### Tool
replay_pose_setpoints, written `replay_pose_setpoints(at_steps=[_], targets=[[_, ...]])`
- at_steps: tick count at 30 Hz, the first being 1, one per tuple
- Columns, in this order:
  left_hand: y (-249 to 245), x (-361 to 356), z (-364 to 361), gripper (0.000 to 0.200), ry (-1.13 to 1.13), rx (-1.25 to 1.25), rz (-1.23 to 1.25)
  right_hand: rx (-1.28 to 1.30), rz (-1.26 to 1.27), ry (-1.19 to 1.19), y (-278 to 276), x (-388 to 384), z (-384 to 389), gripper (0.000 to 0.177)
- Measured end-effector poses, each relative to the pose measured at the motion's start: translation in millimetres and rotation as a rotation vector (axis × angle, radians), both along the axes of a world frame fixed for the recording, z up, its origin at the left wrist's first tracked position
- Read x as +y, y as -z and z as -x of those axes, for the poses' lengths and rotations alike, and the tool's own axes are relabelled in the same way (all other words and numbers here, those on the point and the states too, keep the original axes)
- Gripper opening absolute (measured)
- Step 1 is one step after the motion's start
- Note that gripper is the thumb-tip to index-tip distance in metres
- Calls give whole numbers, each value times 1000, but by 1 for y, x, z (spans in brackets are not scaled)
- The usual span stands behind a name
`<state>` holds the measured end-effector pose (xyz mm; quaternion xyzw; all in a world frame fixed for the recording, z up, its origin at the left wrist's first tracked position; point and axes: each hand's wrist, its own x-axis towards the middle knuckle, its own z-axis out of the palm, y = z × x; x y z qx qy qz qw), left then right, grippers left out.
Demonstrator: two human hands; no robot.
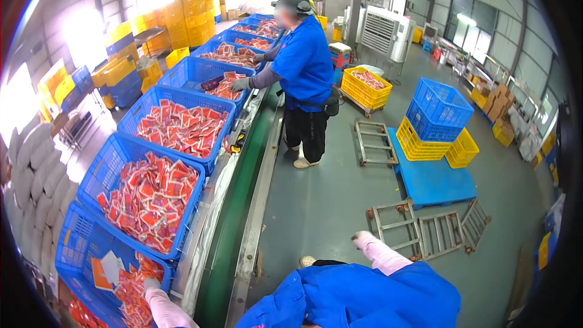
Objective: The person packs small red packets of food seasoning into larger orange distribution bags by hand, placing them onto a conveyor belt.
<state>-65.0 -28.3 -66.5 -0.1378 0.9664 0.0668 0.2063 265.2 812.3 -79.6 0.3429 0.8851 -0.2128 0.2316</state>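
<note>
At the lower left, my left hand (150,283) reaches into the nearest blue crate (71,249), touching a heap of red and white packets (130,296). Its fingers are hidden among them, so I cannot see what it grips. An orange card (101,274) and a white card (112,266) stand in the same crate. Out to the side over the floor, my right hand (363,240) extends from a pink sleeve. Its fingers look curled together, with nothing visible in them.
More blue crates of packets (152,197) line the green conveyor (234,225). A co-worker in blue (306,61) stands farther along, hands at a crate. Metal dollies (440,234), a blue pallet (437,185) and stacked crates (440,109) occupy the right.
</note>
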Motion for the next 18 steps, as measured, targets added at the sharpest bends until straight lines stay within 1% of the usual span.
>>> replay_pose_setpoints(at_steps=[1,2,3,4,5,6,7,8,10,11,12,14,15,18], targets=[[3,1,1,42,28,109,40,-58,11,-111,-4,-11,5,39],[3,4,1,41,50,215,76,-109,113,-85,-3,-20,8,41],[4,8,-6,42,-183,394,-105,-136,138,-117,-4,-26,9,42],[-2,12,-9,42,-192,392,-109,-159,169,-145,-3,-33,10,42],[-21,23,-14,44,-224,454,-116,-163,170,-148,-1,-32,11,42],[-29,26,-18,46,-252,513,-122,-163,201,-108,1,-30,7,42],[-26,19,-14,54,-208,521,-120,-164,233,-66,4,-26,2,42],[-20,14,-15,54,-205,512,-115,-143,213,-50,6,-20,-4,41],[-33,21,-16,65,-224,543,-127,-184,124,-48,12,-8,-15,40],[-37,24,-18,70,-236,559,-135,-199,127,7,13,-5,-21,39],[-36,22,-19,70,-235,554,-131,-204,131,7,14,-4,-28,39],[-28,16,-17,68,-211,602,-108,-169,183,96,14,-4,-40,38],[-24,14,-15,67,-204,616,-101,-207,179,98,16,-6,-43,38],[-15,7,-13,63,-272,610,-130,-281,191,111,7,-21,-42,39]])
